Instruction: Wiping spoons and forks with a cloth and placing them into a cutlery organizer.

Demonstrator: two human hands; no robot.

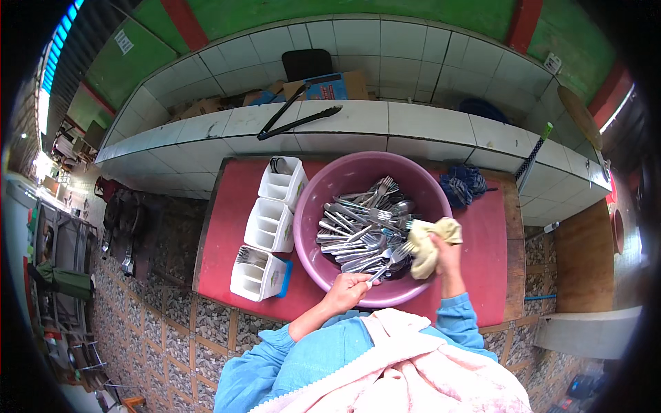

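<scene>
My left hand (350, 290) grips a metal fork (383, 268) by its handle, over the near rim of a large purple plastic basin (313, 268). The fork's tines point up and right, close to a pale yellow cloth (425, 253). That cloth is bunched in my right hand (447, 255) at the basin's right side. Below the hands, a heap of metal forks and spoons (356, 227) fills the middle of the basin. Left of it stand three white divided cutlery holders (268, 225) in a column; forks lie in the far and the near one.
A red-topped table (480, 268) carries the basin, and a dark blue checked cloth (463, 186) lies crumpled at its back right. Black-handled tongs (299, 121) rest on the white tiled ledge (428, 120) behind. A blue object (284, 279) sits beside the nearest holder.
</scene>
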